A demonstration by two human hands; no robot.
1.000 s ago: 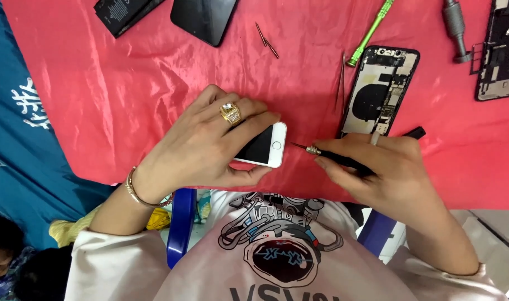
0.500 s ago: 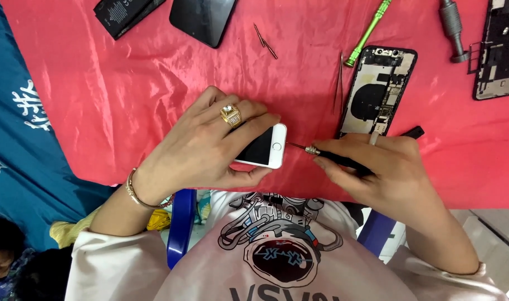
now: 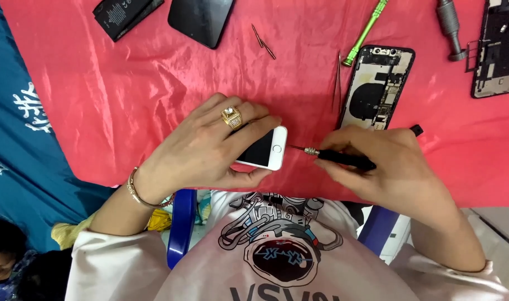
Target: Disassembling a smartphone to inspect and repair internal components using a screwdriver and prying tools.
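Observation:
My left hand (image 3: pixel 207 147), wearing a gold ring and a bracelet, lies over a white smartphone (image 3: pixel 264 149) and grips it against the red cloth (image 3: pixel 126 95). Only the phone's right end with the round button shows. My right hand (image 3: pixel 391 167) holds a black-handled screwdriver (image 3: pixel 332 157) level, its thin metal tip touching the phone's right end edge.
An opened phone body (image 3: pixel 377 89) lies just beyond my right hand, tweezers (image 3: pixel 338 81) and a green tool (image 3: pixel 366 30) beside it. A black battery (image 3: pixel 126 15), a dark panel (image 3: pixel 201 19), a grey tool (image 3: pixel 449 28) and another opened phone (image 3: pixel 499 50) lie at the far edge.

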